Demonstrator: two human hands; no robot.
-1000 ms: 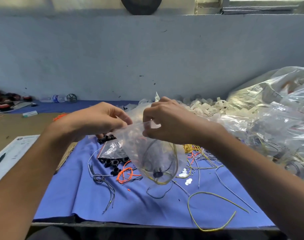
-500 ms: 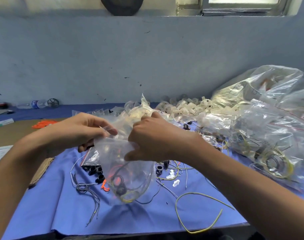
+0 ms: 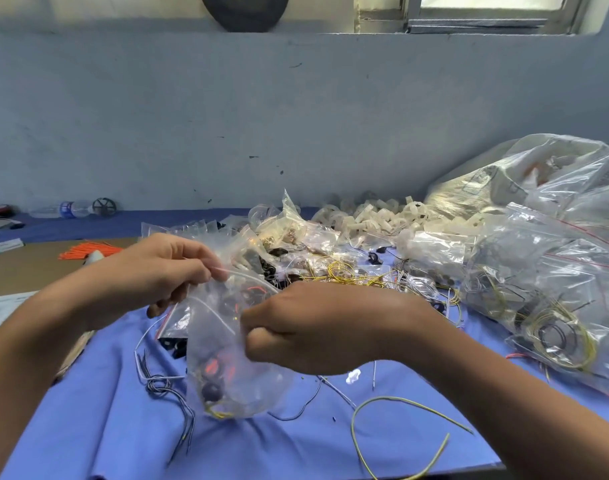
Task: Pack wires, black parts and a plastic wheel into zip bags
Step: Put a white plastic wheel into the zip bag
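We hold one clear zip bag (image 3: 223, 341), wires (image 3: 220, 414) and black parts (image 3: 211, 391) inside, above the worktop (image 3: 105, 431): left hand (image 3: 157, 275) pinching its top edge, right hand (image 3: 316, 327) gripping its side.

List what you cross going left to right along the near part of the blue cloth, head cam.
Left to right: grey-black wire bundle → held-up zip bag with wires and a black part inside → loose yellow-green wire → large clear bags with coiled wires inside.
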